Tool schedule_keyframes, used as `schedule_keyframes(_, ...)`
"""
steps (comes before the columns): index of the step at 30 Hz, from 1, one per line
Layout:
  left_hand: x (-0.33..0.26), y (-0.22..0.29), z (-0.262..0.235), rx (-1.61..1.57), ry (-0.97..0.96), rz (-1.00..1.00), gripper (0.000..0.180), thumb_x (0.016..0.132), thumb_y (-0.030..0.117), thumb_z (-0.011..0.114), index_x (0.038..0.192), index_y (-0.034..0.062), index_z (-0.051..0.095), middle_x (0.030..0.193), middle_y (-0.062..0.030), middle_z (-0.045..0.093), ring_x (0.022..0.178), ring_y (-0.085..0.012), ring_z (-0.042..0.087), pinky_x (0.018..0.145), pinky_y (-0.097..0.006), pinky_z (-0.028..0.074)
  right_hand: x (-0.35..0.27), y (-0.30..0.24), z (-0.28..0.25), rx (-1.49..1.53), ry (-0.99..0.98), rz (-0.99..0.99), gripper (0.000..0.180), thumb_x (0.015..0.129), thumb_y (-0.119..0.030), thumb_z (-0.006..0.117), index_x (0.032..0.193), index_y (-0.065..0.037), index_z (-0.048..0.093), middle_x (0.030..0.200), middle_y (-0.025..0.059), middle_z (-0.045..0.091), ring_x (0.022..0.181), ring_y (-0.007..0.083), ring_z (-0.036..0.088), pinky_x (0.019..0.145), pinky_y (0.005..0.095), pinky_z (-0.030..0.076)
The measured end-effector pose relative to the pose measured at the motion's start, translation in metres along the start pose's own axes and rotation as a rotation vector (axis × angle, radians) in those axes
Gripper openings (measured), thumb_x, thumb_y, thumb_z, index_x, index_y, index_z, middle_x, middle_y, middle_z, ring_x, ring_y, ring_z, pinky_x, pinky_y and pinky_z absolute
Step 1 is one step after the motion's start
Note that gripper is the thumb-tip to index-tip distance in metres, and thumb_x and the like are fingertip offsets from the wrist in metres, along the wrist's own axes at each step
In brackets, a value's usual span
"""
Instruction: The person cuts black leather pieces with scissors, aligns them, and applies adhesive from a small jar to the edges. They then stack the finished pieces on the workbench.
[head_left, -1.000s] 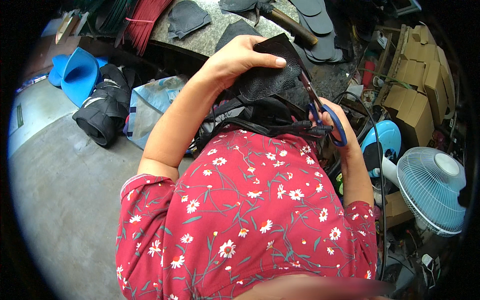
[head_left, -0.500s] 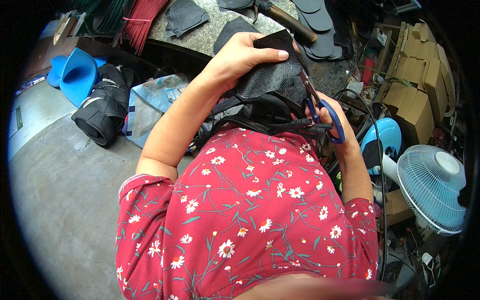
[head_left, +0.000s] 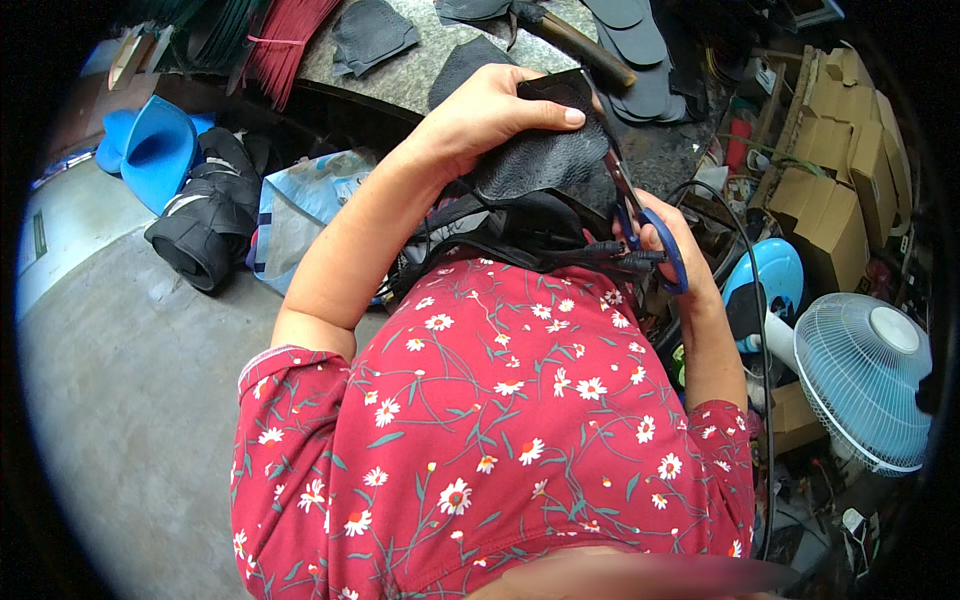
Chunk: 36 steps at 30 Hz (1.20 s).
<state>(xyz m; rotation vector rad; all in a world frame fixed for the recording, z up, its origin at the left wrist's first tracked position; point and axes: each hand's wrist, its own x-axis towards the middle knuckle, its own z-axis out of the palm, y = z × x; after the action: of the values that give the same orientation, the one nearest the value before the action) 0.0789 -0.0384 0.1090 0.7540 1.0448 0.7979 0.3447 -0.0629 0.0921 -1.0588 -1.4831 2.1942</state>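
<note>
Nearest is my red floral shirt point(head_left: 480, 400). R hand point(head_left: 692, 245) is closed round the blue handles of the scissors point(head_left: 676, 252); blades are up at the R edge of the blk leather piece point(head_left: 540, 165), can't tell if they're apart. L hand point(head_left: 500, 115) grips that leather, thumb on top, other fingers mostly hidden; it's held up in front of me, beyond my shirt. Fan point(head_left: 865, 370) off to my R. Further out, speckled tabletop point(head_left: 415, 80) w/ more blk leather pieces point(head_left: 372, 38), a wooden-handled tool point(head_left: 575, 42) & grey sole-shaped pieces point(head_left: 632, 42).
</note>
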Motion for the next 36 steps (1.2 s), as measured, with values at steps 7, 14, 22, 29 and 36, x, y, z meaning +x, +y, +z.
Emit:
schedule_keyframes(7, -0.001, 0.0, 0.009, -0.01, 0.001, -0.008, 0.024, 0.078, 0.012, 0.074, 0.095, -0.0028, 0.066, 0.084, -0.0061, 0.069, 0.069, -0.0116, 0.064, 0.066, -0.024, 0.053, -0.001, -0.004, 0.01, 0.053, 0.039, -0.073, 0.058, 0.084, -0.056, 0.065, 0.099, -0.002, 0.052, 0.084, -0.0002, 0.052, 0.076, 0.0074, 0.049, 0.068, 0.021, 0.042)
schedule_keyframes(14, 0.001, 0.002, 0.003, 0.034, -0.039, -0.047, 0.023, 0.078, 0.013, 0.074, 0.093, -0.0029, 0.067, 0.082, -0.0061, 0.069, 0.069, -0.0114, 0.064, 0.066, -0.024, 0.052, -0.002, -0.003, 0.001, -0.023, 0.017, -0.019, 0.046, 0.085, -0.045, 0.068, 0.097, -0.003, 0.053, 0.084, -0.0012, 0.052, 0.076, 0.0075, 0.05, 0.067, 0.0221, 0.044)
schedule_keyframes(22, 0.005, 0.003, -0.003, 0.038, -0.105, -0.086, 0.026, 0.074, 0.014, 0.076, 0.092, -0.004, 0.068, 0.083, -0.0087, 0.069, 0.07, -0.0137, 0.065, 0.067, -0.026, 0.054, -0.008, 0.002, -0.002, -0.018, 0.053, 0.059, 0.032, 0.085, -0.034, 0.069, 0.094, -0.006, 0.055, 0.08, -0.003, 0.052, 0.069, 0.0045, 0.051, 0.05, 0.0197, 0.046)
schedule_keyframes(29, 0.012, 0.001, -0.015, 0.139, -0.139, -0.068, 0.03, 0.074, 0.016, 0.077, 0.094, -0.0031, 0.068, 0.084, -0.0085, 0.07, 0.072, -0.0126, 0.065, 0.067, -0.025, 0.053, -0.005, 0.009, -0.008, 0.016, 0.041, 0.063, 0.034, 0.086, -0.036, 0.069, 0.093, -0.006, 0.055, 0.077, -0.0029, 0.053, 0.067, 0.0042, 0.051, 0.051, 0.0205, 0.045)
schedule_keyframes(36, 0.0, -0.011, -0.003, -0.242, 0.034, -0.037, 0.031, 0.08, 0.011, 0.071, 0.107, -0.0006, 0.061, 0.093, -0.0069, 0.068, 0.076, -0.013, 0.066, 0.069, -0.028, 0.056, 0.002, 0.006, -0.006, 0.104, 0.003, -0.021, 0.035, 0.089, -0.038, 0.065, 0.094, -0.006, 0.054, 0.067, -0.0002, 0.053, 0.063, 0.0051, 0.05, 0.054, 0.019, 0.039)
